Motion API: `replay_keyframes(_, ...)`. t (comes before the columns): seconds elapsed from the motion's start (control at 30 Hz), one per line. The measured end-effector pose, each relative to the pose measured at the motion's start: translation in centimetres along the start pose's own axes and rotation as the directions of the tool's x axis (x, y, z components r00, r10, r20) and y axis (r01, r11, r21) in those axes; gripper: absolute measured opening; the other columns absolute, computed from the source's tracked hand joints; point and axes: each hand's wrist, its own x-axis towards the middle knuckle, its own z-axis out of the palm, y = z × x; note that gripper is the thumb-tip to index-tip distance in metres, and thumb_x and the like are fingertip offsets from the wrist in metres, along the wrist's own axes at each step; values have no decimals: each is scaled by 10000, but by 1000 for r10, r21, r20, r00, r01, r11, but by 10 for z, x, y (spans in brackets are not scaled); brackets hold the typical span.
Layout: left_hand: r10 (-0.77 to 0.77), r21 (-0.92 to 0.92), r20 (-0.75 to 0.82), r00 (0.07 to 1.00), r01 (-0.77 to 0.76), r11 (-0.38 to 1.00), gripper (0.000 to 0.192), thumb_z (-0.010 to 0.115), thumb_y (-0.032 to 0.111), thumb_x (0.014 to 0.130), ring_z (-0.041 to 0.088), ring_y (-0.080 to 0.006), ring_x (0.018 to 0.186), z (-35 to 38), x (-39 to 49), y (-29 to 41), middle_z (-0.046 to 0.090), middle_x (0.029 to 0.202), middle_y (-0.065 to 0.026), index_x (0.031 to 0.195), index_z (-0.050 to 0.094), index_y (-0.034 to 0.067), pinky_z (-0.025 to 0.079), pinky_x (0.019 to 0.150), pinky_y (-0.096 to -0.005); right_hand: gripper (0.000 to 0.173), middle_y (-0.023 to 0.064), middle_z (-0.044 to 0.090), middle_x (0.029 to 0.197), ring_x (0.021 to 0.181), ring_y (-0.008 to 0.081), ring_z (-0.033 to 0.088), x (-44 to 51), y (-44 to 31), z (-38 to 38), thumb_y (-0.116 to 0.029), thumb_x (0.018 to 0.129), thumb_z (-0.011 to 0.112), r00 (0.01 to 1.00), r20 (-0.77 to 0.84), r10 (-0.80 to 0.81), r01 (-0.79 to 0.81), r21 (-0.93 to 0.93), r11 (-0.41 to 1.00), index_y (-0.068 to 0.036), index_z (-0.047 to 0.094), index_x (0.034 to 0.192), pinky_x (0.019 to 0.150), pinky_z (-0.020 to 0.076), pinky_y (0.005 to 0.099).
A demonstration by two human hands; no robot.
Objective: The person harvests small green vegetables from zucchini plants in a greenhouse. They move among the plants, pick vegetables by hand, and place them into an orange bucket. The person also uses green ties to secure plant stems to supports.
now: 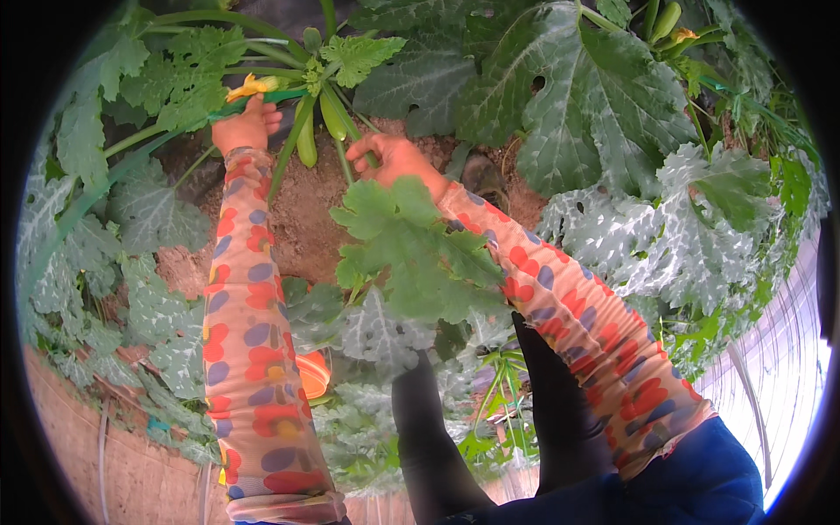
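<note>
A squash plant with pale green fruits stands before me at the top of the head view. My left hand [246,126] is at a green strap [285,95] beside a yellow squash flower [252,86], its fingers curled; whether they grip the strap is unclear. Right of it, one young squash [306,134] hangs from the stem, and a second squash [333,117] hangs close by. My right hand [387,157] has its fingers bent around a green leaf stalk [369,156] just below the second squash. A lobed leaf [413,256] partly covers the right wrist.
Large squash leaves [577,98] spread over the right side, with another small squash [666,21] at the top right. Bare soil [305,216] lies between my forearms. An orange container [314,374] is beside my left forearm. The green strap runs on to the left through foliage.
</note>
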Motion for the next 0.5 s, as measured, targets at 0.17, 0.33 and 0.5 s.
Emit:
replay_keyframes(0.17, 92, -212, 48, 995, -80, 974, 206, 661, 35, 785, 623, -158, 557, 19, -18, -9, 637, 754, -136, 952, 584, -60, 503, 464, -238, 358, 61, 610, 842, 745, 137, 614, -7, -5, -6, -128, 778, 623, 983, 160, -91, 1, 491, 871, -9, 535, 1104, 631, 485, 284)
replay_keyframes(0.33, -165, -519, -205, 965, 36, 854, 485, 599, 4, 811, 640, -277, 689, -11, -100, 7, 569, 921, -206, 1214, 342, -77, 560, 587, -342, 374, 92, 599, 926, 732, 173, 618, -47, -31, -29, -141, 863, 554, 993, -80, 84, -57, 293, 954, 18, 465, 1190, 658, 508, 280)
replay_keyframes(0.5, -227, -356, -129, 965, 168, 919, 228, 539, 48, 864, 628, -183, 682, -62, -240, 26, 611, 920, -112, 1085, 517, -1, 523, 553, -272, 264, 58, 609, 886, 688, 120, 603, -128, -69, -57, -136, 868, 557, 975, -76, 210, -198, 142, 970, 8, 538, 1088, 619, 480, 223)
